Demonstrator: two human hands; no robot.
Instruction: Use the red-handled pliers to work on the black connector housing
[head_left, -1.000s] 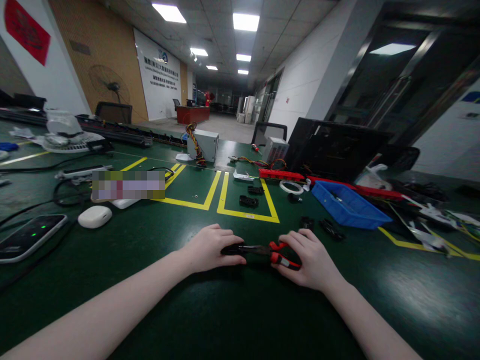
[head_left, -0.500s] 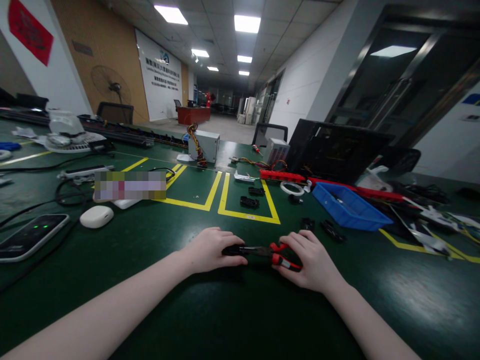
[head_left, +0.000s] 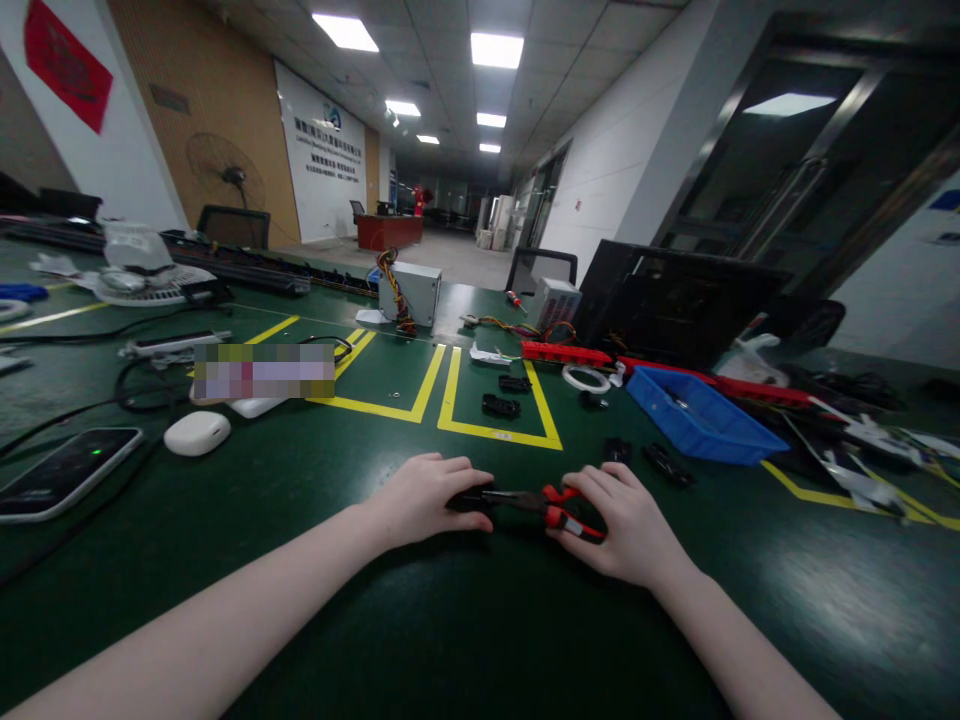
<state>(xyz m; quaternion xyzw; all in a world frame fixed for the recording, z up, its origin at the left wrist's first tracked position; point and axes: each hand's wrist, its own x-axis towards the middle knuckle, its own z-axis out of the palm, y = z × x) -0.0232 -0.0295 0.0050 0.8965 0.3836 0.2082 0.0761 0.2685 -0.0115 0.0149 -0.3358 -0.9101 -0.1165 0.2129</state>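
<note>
Both of my hands rest on the green table near its front edge. My right hand (head_left: pixel 622 520) is closed round the red and black handles of a pair of long-nose pliers (head_left: pixel 541 503), whose jaws point left. My left hand (head_left: pixel 424 497) is curled over a small black part (head_left: pixel 466 497) at the tip of the pliers; most of that part is hidden under my fingers. Two more small black parts (head_left: pixel 501 405) lie inside a yellow taped box beyond my hands.
A blue bin (head_left: pixel 697 415) and a black computer case (head_left: pixel 675 300) stand at the right, with red strips and cables around them. A phone (head_left: pixel 64 470), a white earbud case (head_left: pixel 196 433) and cables lie at the left. A grey power supply (head_left: pixel 409 292) sits further back.
My hands and the pliers stay in the same place; my left fingers have closed slightly more over the black part. The view has shifted a little.
</note>
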